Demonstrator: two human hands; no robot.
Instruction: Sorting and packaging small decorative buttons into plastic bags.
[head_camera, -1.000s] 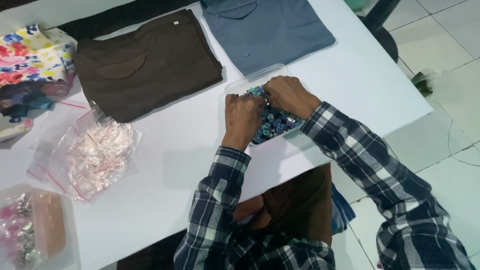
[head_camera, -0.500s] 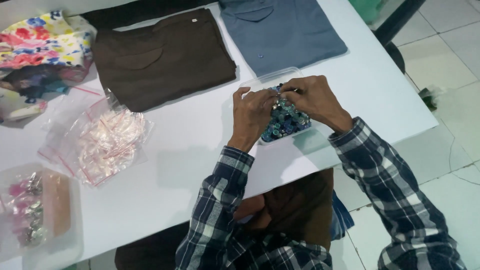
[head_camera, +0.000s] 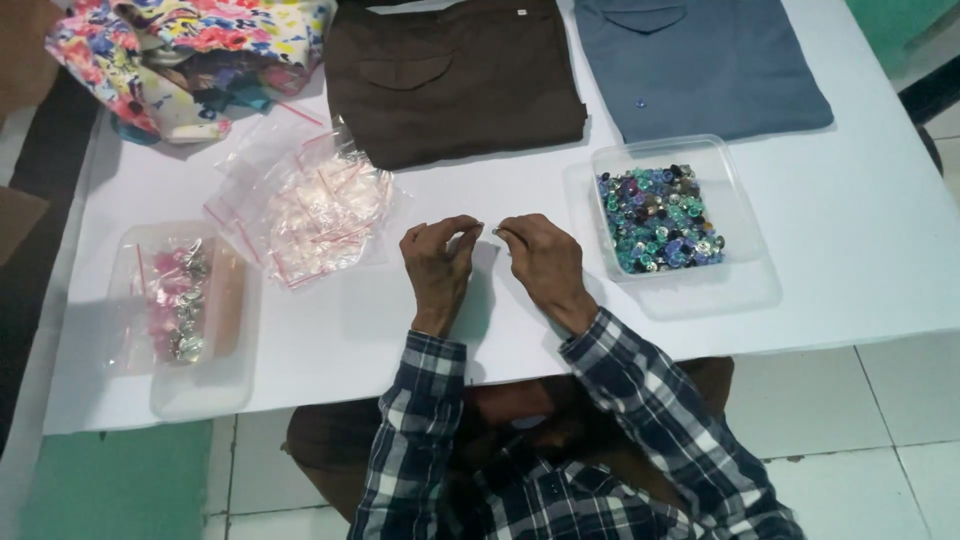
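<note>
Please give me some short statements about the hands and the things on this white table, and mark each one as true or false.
1. The clear container of buttons lies to the right of both hands. True.
2. The right hand rests inside the container of buttons. False: it is over the bare white table, apart from the container.
3. The left hand and the right hand have their fingertips drawn close together. True.
4. The brown folded garment lies on top of the blue folded garment. False: they lie side by side, brown on the left.
5. The pile of small clear zip bags is left of the left hand. True.
</note>
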